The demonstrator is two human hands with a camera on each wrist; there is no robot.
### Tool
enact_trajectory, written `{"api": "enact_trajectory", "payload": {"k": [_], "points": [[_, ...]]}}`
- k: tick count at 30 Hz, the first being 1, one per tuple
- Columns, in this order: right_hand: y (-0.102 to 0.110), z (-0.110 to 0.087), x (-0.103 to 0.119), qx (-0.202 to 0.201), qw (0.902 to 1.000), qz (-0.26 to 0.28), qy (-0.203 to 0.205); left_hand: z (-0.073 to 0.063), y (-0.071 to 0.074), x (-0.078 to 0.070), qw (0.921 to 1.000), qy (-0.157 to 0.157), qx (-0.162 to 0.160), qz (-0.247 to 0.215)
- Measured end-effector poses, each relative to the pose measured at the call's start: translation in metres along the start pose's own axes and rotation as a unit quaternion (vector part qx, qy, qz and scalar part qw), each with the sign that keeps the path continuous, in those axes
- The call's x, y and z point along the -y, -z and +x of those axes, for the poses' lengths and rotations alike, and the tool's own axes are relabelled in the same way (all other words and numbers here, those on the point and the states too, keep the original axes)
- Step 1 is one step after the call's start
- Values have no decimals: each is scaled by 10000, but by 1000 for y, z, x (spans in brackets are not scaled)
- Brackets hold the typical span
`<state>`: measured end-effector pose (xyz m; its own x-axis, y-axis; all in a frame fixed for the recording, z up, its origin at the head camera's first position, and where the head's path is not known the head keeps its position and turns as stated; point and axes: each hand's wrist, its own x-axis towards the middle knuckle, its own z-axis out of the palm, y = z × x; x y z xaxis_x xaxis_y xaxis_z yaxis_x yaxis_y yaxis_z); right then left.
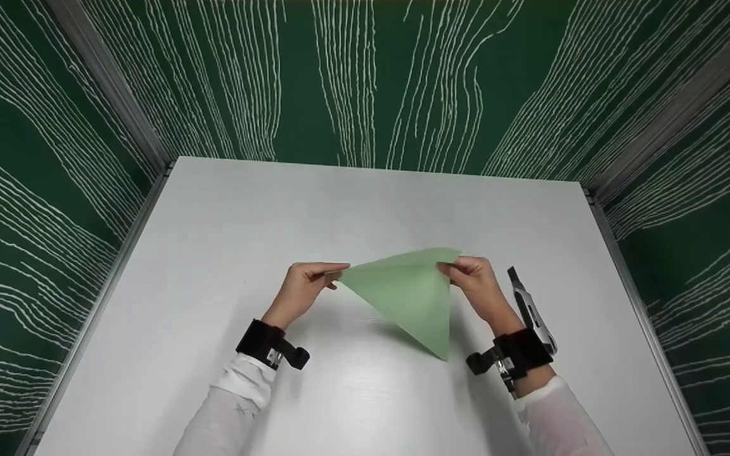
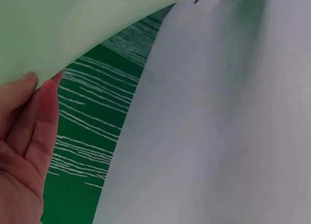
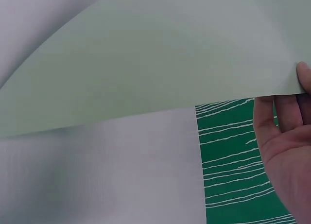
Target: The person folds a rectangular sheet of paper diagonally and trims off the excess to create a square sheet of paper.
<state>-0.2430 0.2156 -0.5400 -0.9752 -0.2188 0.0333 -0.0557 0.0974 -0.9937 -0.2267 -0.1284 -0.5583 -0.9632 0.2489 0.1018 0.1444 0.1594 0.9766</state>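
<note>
Holding a sheet of light green paper (image 1: 406,294) between both hands, a person sits or stands at a white table (image 1: 244,215); which of the two cannot be told. The left hand (image 1: 301,285) pinches the paper's left corner, thumb on one face and fingers on the other, as the left wrist view confirms. The right hand (image 1: 478,285) pinches the sheet near its upper right, thumb on the near face, remaining fingers behind the edge. The paper is near the middle of the table, its upper part raised above the surface and a pointed lower corner directed toward the person. Whether that corner touches the table cannot be determined. A grey-and-black cutter (image 1: 533,313) lies on the table just right of the right forearm. Each wrist carries a black camera mount (image 1: 262,340), above white sleeves (image 1: 222,405). Green walls (image 1: 295,82) marked with uneven white lines surround the table, with grey metal posts (image 1: 111,76) at the far corners.
</note>
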Motion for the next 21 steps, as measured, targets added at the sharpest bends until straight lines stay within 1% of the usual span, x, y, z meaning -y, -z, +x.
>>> {"api": "enact_trajectory", "payload": {"k": [2,4,8,10,13,15,18,21], "points": [[1,0,0,20,9998,213,8,-1,2,0,9998,-56,141,153],[3,-1,0,33,9994,349,24,-1,3,-1,9993,-87,177,327],[1,-1,1,-223,9984,515,40,-2,3,-3,9984,-79,147,534],[0,-1,2,-424,9977,531,28,-3,3,-4,9986,-82,137,506],[-2,0,2,-577,9973,456,51,-3,2,-6,9988,-145,34,471],[-3,0,3,-600,9975,383,37,-3,2,-6,9985,-202,-101,507],[-4,0,2,-559,9980,307,3,-4,1,-6,9976,-288,-266,572],[-4,0,3,-438,9988,213,-64,-5,2,-5,9975,-304,-329,548]]}}
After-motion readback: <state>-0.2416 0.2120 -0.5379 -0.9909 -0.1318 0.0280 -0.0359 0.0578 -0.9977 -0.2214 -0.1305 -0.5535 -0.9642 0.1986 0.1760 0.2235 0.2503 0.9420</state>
